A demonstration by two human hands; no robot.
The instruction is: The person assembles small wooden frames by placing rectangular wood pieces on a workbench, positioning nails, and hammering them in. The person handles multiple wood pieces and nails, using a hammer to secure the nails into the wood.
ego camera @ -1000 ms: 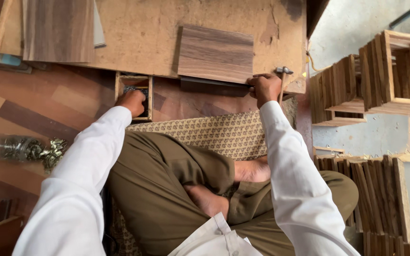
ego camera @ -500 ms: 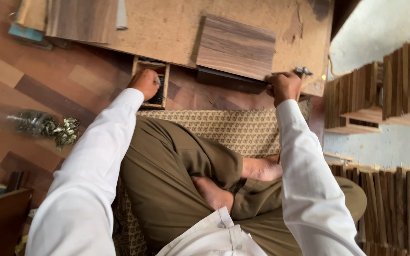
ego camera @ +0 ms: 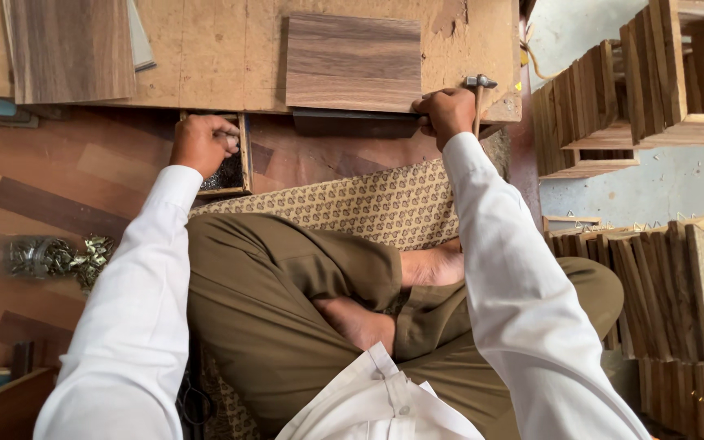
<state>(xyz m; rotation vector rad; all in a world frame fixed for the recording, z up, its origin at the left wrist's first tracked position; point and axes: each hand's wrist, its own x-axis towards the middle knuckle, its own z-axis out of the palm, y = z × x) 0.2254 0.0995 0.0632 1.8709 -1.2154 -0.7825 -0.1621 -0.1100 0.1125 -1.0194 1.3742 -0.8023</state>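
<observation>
Left hand (ego camera: 203,144) dipped into small wooden box of nails (ego camera: 226,167), fingertips curled and hidden, contents hard to make out, right hand (ego camera: 443,110) fisted round hammer (ego camera: 477,94) beside walnut panel (ego camera: 353,61) on chipboard bench (ego camera: 205,49), patterned mat (ego camera: 368,204) underfoot, wooden boxes (ego camera: 653,81) stacked right.

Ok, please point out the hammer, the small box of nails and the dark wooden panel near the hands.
hammer (ego camera: 480,82): head view, on its metal head.
small box of nails (ego camera: 226,173): head view, on the nails inside.
dark wooden panel (ego camera: 352,61): head view, on its top face.

A low plywood board (ego camera: 230,57) carries two walnut-veneer panels (ego camera: 354,61).
</observation>
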